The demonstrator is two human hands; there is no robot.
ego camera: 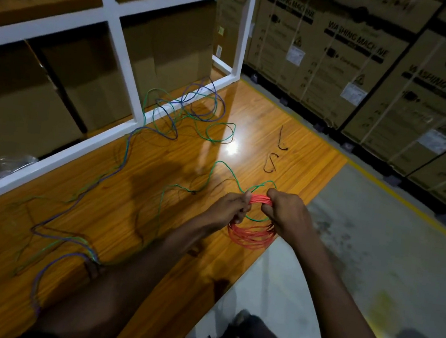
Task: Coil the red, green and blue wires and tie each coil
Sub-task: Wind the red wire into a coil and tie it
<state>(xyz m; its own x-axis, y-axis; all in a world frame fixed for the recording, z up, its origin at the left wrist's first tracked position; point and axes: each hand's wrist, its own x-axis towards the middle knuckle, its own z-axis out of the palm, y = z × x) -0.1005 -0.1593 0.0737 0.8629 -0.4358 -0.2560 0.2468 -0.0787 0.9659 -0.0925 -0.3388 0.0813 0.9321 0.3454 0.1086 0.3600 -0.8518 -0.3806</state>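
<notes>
- Both hands are clamped on the coil of red-orange wire, which sits around 5 o'clock in the view, just over the near edge of the glossy wooden tabletop.
- The left hand has its fingers curled round the top of the bunch from the 9 o'clock side. The right hand grips the same bunch from the 3 o'clock side. A short stretch of red strands shows between them.
- The rest of the red loop hangs below the hands.
- The thin green wire is loose. It's mostly a messy tangle up around 11 o'clock, and one strand snakes down to the hands and crosses right by the red coil.
- The thin blue-purple wire is mixed into that same tangle, then trails off towards 8 o'clock in big sloppy loops.
- Two short black wire ties lie on the wood at about 2 o'clock, apart from the wires.
- The white metal shelf frame holding plain brown cartons fills 10 o'clock.
- Stacked cardboard washing machine boxes line the floor at 1 to 2 o'clock.
</notes>
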